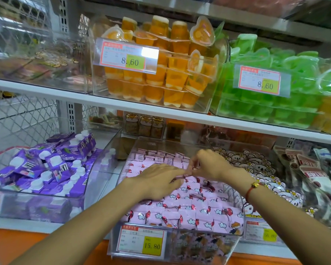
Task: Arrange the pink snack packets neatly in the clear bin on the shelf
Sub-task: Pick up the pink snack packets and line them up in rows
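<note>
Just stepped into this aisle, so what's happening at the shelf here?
A person is tidying the pink snack packets in the clear bin on the lower shelf. The left hand rests on the pile, while the right hand pinches a packet near the middle. Front rows look orderly; the middle is still jumbled.

Shop: price tags (141, 242) on stocked shelves (122, 106).
</note>
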